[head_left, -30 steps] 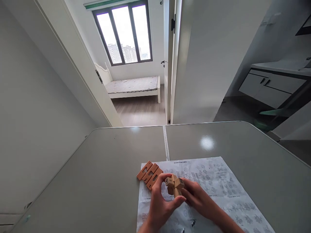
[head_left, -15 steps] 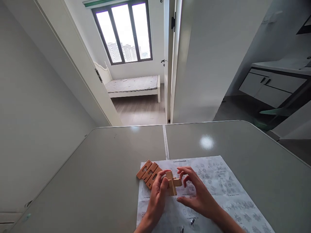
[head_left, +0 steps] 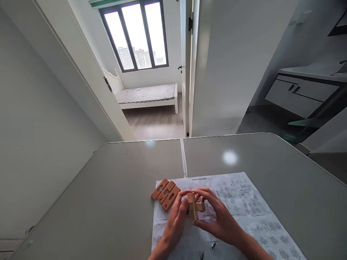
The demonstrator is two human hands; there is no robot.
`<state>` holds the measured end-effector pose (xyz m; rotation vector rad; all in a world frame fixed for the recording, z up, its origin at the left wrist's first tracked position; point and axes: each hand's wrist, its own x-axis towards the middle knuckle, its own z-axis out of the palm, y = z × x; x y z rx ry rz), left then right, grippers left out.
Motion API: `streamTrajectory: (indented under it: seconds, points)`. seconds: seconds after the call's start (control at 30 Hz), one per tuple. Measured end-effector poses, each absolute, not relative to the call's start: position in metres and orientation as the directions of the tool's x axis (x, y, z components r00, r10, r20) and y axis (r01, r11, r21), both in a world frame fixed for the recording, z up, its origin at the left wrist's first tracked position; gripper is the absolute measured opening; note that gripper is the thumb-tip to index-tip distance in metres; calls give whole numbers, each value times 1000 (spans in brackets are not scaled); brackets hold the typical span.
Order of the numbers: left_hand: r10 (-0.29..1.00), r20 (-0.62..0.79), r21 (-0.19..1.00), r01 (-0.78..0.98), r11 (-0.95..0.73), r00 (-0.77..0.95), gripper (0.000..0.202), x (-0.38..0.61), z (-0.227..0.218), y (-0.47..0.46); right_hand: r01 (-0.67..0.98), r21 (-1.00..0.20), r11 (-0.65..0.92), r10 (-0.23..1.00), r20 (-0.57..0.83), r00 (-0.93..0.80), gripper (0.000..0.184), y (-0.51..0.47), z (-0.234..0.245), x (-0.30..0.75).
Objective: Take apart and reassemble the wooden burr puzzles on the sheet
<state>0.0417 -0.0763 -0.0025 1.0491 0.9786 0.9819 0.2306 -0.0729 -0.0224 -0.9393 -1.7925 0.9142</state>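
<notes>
A cross-shaped wooden block puzzle [head_left: 193, 206] of interlocked light wood pieces is held just above the printed sheet. My left hand [head_left: 175, 213] grips it from the left, thumb in front and fingers behind. From the right, my right hand [head_left: 217, 216] closes on it too, its thumb at the lower end and its fingertips at the top and back. Beyond the left hand lie three reddish-brown notched wooden pieces [head_left: 165, 194] side by side, with numbers on their ends. The back of the puzzle is hidden by the fingers.
Under the hands a paper sheet [head_left: 249, 206] printed with puzzle diagrams lies on the grey table [head_left: 130, 202]. Two small dark, shiny bits [head_left: 213, 245] rest on the paper near its front. Past the table's far edge are a doorway, a bed [head_left: 146, 94] and a window.
My right hand has moved in from the right and its thumb and fingers now touch the puzzle. The left hand keeps its grip. The puzzle is turned slightly.
</notes>
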Motion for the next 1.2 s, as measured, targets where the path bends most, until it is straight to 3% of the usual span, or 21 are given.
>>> streamTrajectory:
  seconds: [0.2, 0.27, 0.53, 0.7, 1.2]
  points:
    - [953, -152, 943, -250, 219, 262, 68, 42, -7, -72, 235, -851, 469, 877, 417, -240, 15, -70, -25, 230]
    - [954, -142, 946, -249, 209, 263, 69, 43, -7, -72, 257, -842, 475, 876, 424, -230, 8, -70, -26, 230]
    - [945, -95, 971, -182, 157, 312, 72, 44, 0, -77, 239, -848, 474, 876, 425, -230, 6, -70, -24, 231]
    - [923, -50, 979, -163, 121, 382, 64, 45, 1, -78, 240, -851, 467, 879, 415, -236, 6, -70, -23, 232]
    - [978, 30, 994, 93, -51, 205, 54, 46, -2, -78, 359, -800, 481, 877, 436, -203, 9, -77, -26, 229]
